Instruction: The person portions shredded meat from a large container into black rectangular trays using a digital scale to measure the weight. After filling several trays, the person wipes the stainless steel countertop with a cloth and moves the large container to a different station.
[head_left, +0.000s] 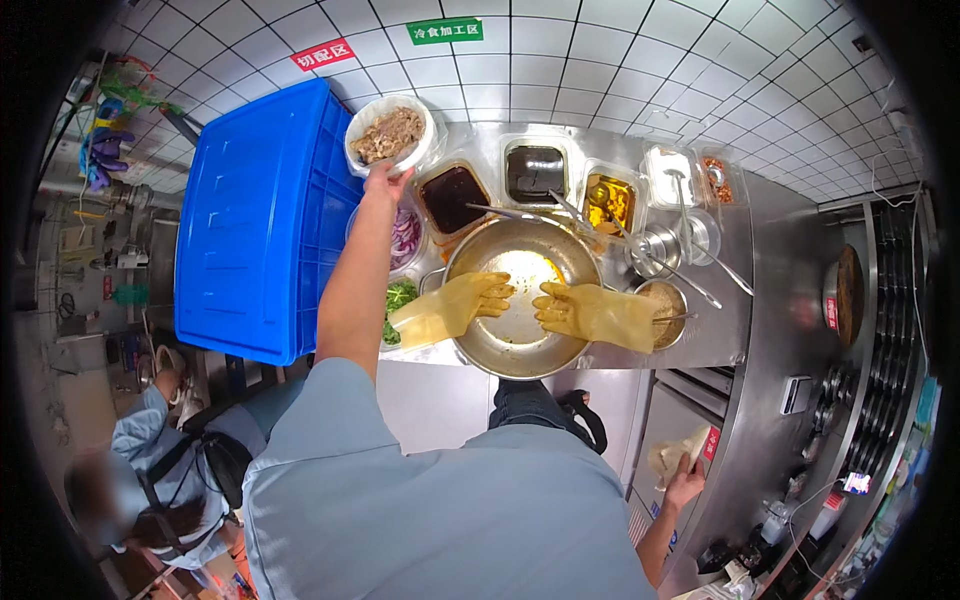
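My left hand (388, 182) grips the near rim of a white tub (359, 161), which is lined with a clear plastic bag and full of cooked shredded meat (391, 135). Down at my right side, my right hand (684, 484) holds a crumpled off-white cloth (670, 457) in front of a steel cabinet. Before me stands a wide steel bowl (517, 364) with oily residue inside. Two yellow rubber gloves lie across its rim, one glove (450, 304) at the left and the other glove (600, 311) at the right, fingers pointing inward.
A large blue plastic bin (251, 225) borders the steel counter (712, 330) on the left. Behind the bowl are dark sauce (454, 199), black liquid (535, 174) and yellow oil (611, 206), with ladles jutting out. Sliced red onion (405, 238) and greens (401, 296) sit left. Another person (187, 465) works at left.
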